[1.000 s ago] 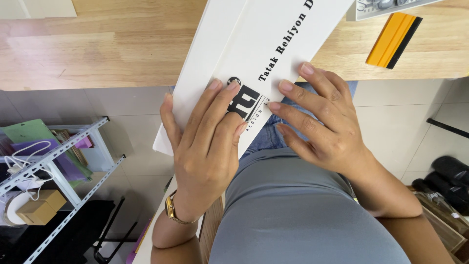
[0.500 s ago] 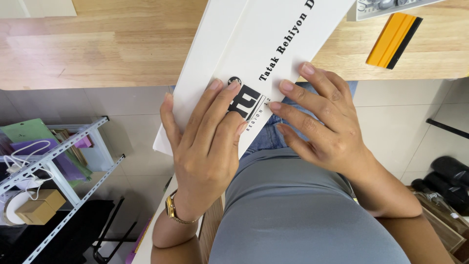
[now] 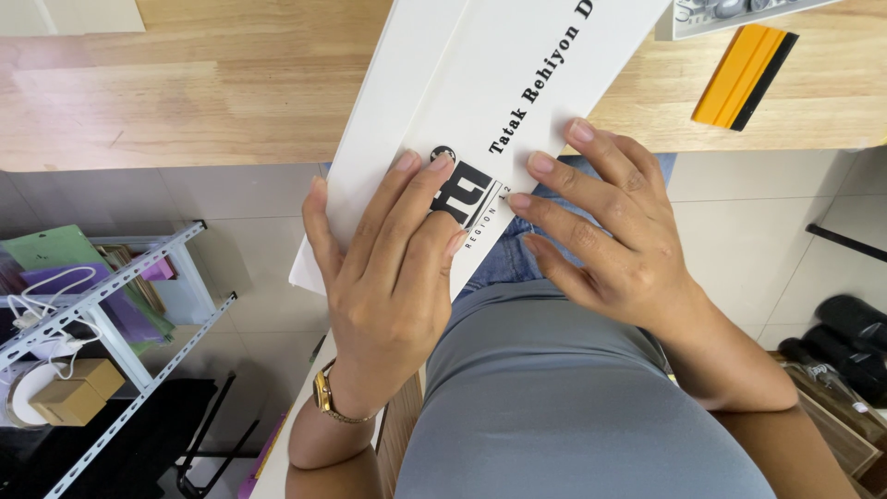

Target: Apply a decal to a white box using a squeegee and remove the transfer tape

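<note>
Flatly, both hands — left hand [image 3: 388, 277], right hand [image 3: 614, 245] — press open-palmed on a smooth, stiff white board [image 3: 480, 102], gripping nothing. It overhangs the grainy wooden tabletop [image 3: 203, 83] at frame centre.

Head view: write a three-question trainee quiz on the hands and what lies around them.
1. True or false: both hands press flat on the long white board with black lettering.
2. Which wrist wears the gold wristwatch?
3. The yellow-and-black squeegee lies on: A) the light wooden tabletop, B) the grey metal shelf rack, C) the tiled floor.

Key: 1 true, the left hand and right hand lie open on it; 2 the left; 3 A.
</note>
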